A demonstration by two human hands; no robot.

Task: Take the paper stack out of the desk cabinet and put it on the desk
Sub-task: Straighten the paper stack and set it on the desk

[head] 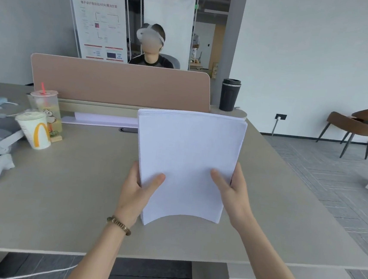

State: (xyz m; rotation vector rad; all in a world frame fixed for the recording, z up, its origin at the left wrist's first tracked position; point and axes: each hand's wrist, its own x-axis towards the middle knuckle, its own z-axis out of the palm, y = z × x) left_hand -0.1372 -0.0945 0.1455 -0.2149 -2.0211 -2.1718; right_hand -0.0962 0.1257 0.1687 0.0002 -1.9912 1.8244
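Fingers point(151, 186) clamped on paper, both sides: I've got the left hand point(138, 193) pinching the near-left edge of the paper stack point(187, 160), thumb on top, rest tucked under. Right hand point(233, 190) mirrors it on the near-right edge, thumb pressed on the top sheet. Both hands grasping the stack, nothing slack.

Stack's out of the cabinet and over the desk point(83, 197), roughly mid-desk, toward the right. Near edge bows up in an arch between my two grips; can't tell whether the far end is resting on the surface or just above it. So I read this as the last step, the put-down, cabinet part done. Cabinet itself isn't in view from here.

Next move, as I judge it: lower the near end till the whole stack lies flat, ease the inward squeeze so the arch relaxes, then slide the under-fingers out w/o dragging the bottom sheets. Top sheets at the far edge look slightly fanned, so a gentle release matters.

Clearance looks fine: paper cup point(34, 130) & clear drink cup point(47, 108) are well apart on the left, black tumbler point(229, 94) back by the divider point(121, 83).
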